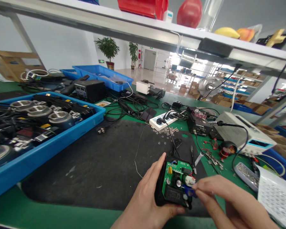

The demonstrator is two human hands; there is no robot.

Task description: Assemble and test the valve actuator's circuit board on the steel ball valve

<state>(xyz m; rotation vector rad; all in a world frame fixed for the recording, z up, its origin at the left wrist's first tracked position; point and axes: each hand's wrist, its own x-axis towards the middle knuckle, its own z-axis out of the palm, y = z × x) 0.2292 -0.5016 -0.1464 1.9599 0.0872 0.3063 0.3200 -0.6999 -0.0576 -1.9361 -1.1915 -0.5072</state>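
My left hand (149, 190) is wrapped round a black housing (158, 194) with its open side facing up. Inside it lies a green circuit board (167, 182) carrying capacitors, a yellow part, a black block and a white round part (189, 180). Thumb and forefinger of my right hand (225, 195) are pinched together at the board's right edge, beside a blue part (188, 190). What sits between those fingertips is too small to tell. Tweezers (193, 159) lie just beyond the housing on the dark mat (85, 171).
On the left stands a blue tray (85, 122) full of metal-ringed units. Small rings (168, 132) are scattered by a white power strip (163, 120). A soldering iron (216, 123), a bench instrument (248, 133) and a tray of small parts (246, 176) are on the right. A shelf (143, 27) spans overhead.
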